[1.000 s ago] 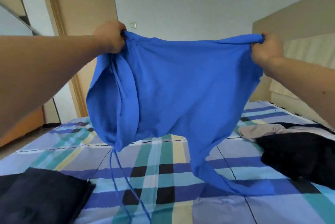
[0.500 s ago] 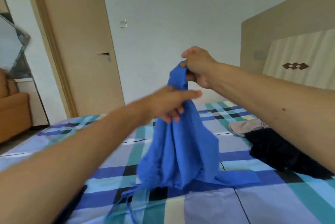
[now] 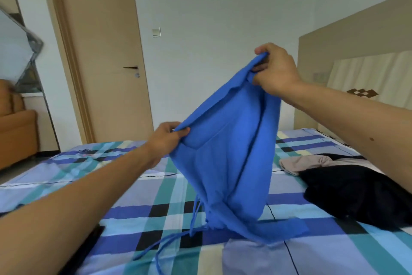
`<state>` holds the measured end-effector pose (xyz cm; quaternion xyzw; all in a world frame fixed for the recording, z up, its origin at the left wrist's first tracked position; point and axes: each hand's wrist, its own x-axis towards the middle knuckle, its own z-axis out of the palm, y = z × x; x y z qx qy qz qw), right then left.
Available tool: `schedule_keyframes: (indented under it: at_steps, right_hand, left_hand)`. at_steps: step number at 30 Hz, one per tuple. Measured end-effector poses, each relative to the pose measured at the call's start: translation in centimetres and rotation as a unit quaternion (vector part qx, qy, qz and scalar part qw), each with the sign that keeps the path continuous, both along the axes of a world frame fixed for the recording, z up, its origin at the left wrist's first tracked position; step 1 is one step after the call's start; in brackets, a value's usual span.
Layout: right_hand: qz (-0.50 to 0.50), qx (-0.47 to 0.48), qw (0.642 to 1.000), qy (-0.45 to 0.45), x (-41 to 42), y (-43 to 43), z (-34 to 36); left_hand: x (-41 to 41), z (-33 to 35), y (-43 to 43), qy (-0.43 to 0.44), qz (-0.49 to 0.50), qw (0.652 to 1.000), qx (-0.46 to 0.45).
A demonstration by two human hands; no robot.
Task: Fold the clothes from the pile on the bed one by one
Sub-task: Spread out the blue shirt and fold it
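Hanging over the bed (image 3: 133, 208), blue garment (image 3: 229, 163) is gripped twice: right hand (image 3: 276, 72) fingers (image 3: 265, 48) curl round its top edge, left hand (image 3: 166, 139) pinches a lower left corner. Hem touches bed; clothes pile (image 3: 356, 196) lies right.

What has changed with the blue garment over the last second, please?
The blue garment, first stretched wide, was gathered; the right hand now grips its top high, the left hand pinches an edge lower down. The dark pile and the bed stayed put.
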<state>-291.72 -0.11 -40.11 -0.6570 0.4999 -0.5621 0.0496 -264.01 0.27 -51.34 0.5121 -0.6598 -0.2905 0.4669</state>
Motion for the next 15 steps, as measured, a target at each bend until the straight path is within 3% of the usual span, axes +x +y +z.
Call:
schedule_keyframes:
  at_steps: [4, 8, 10, 12, 15]
  right_hand:
    - [-0.122, -0.041, 0.988, 0.083, -3.2, -1.6, -1.6]
    - [-0.178, -0.062, 0.98, 0.058, -5.0, -2.0, -1.5]
    - [-0.182, -0.076, 0.98, 0.039, -5.0, -2.0, -0.8]
    - [-0.185, -0.079, 0.979, -0.004, -4.7, -1.8, 0.2]
    - [-0.153, -0.053, 0.981, -0.103, -4.3, -1.1, 1.4]
  left_hand:
    - [2.8, 3.8, -0.3, -0.071, 0.008, 0.995, -0.064]
    - [4.7, 6.8, 0.3, -0.252, 0.059, 0.956, -0.138]
    - [5.0, 7.4, 0.3, -0.29, 0.078, 0.939, -0.17]
    - [5.0, 7.6, 0.1, -0.259, 0.1, 0.946, -0.167]
    - [4.9, 7.8, -0.6, -0.088, 0.107, 0.988, -0.073]
